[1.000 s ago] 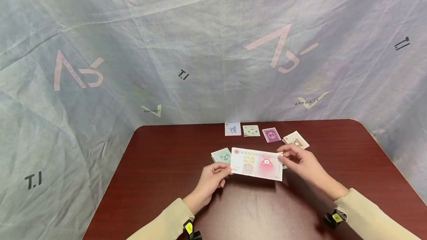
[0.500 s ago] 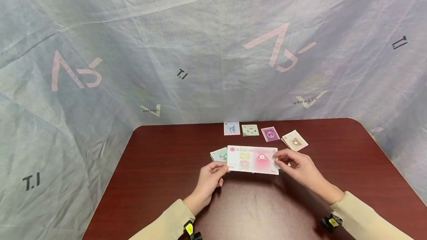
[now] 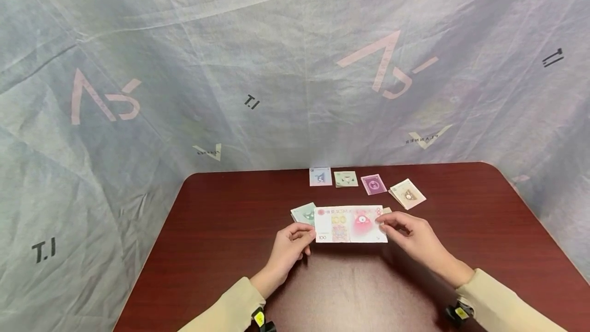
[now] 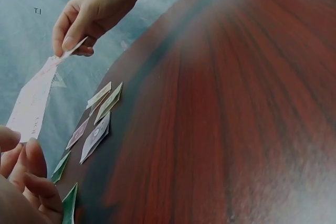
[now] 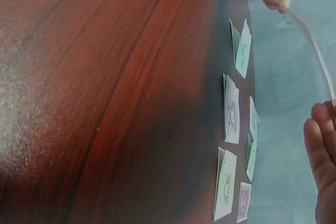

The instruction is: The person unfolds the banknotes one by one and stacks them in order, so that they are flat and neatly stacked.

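A pink-and-white paper note (image 3: 351, 224) printed with 100 is stretched between both hands above the table. My left hand (image 3: 287, 252) pinches its left edge between thumb and fingers; my right hand (image 3: 421, 240) pinches the right edge. From the left wrist view, the note (image 4: 32, 100) hangs between the left hand (image 4: 26, 182) and the right hand (image 4: 100, 11). The right wrist view has the note (image 5: 315, 51) nearly edge-on. Behind it lies a folded green note (image 3: 304, 213), partly covered.
Along the table's (image 3: 221, 229) far edge lie folded notes: a blue one (image 3: 320, 177), a pale green one (image 3: 346, 179), a purple one (image 3: 374, 184) and a brown one (image 3: 407, 193). A printed grey cloth (image 3: 276, 65) hangs behind the table.
The held note has shifted slightly left and its tilt has levelled out. My right hand has moved a little left with it; both hands keep their pinch.
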`<action>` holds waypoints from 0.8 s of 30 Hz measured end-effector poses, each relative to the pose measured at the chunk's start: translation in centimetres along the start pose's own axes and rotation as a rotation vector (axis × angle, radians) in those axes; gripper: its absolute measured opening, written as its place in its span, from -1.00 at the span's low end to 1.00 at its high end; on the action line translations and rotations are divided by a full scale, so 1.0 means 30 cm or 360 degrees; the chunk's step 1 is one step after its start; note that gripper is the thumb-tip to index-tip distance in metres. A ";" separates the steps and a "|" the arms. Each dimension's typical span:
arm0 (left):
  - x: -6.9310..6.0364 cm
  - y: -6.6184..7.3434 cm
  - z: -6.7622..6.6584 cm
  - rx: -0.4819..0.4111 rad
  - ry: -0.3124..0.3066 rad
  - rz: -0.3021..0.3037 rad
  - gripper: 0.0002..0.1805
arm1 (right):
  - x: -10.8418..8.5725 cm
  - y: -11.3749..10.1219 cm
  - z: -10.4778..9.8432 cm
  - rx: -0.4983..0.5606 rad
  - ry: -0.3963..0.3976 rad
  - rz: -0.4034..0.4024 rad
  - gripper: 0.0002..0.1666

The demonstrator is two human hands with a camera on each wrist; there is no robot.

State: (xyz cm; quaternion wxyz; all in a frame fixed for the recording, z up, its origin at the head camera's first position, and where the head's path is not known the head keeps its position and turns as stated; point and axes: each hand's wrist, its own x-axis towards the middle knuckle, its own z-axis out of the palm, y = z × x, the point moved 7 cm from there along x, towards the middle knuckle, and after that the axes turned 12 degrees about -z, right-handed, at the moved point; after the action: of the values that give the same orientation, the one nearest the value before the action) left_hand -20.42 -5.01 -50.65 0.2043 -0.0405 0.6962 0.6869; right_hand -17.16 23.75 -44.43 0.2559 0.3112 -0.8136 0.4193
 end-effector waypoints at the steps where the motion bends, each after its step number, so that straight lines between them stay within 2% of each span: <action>1: 0.001 0.005 -0.001 0.0018 -0.0002 0.0026 -0.72 | -0.001 -0.001 0.000 0.0005 -0.0003 0.0006 -0.59; 5: 0.006 0.023 0.002 0.0102 -0.0034 0.0169 -0.61 | -0.007 -0.010 0.002 0.0029 -0.0020 0.0007 -0.60; 10: -0.001 0.044 0.014 0.0323 -0.0060 0.0395 -0.44 | -0.019 -0.013 0.010 0.0034 -0.0047 0.0006 -0.61; 12: -0.008 0.049 0.018 0.0430 -0.0041 0.0470 -0.48 | -0.027 -0.009 0.016 0.0026 -0.0067 0.0020 -0.61; 18: -0.032 0.059 0.021 0.0736 0.0064 0.0674 -0.80 | -0.064 0.000 0.035 0.0022 -0.0137 0.0072 -0.64; 24: -0.050 0.048 0.019 0.0896 0.0080 0.0753 -0.86 | -0.088 -0.008 0.050 -0.0022 -0.0176 0.0020 -0.63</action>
State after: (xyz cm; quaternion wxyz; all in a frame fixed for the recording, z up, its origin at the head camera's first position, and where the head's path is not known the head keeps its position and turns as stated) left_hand -19.40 -4.71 -48.78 0.0256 0.1626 0.8529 0.4954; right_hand -15.42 23.15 -46.87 0.2100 0.3271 -0.8313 0.3973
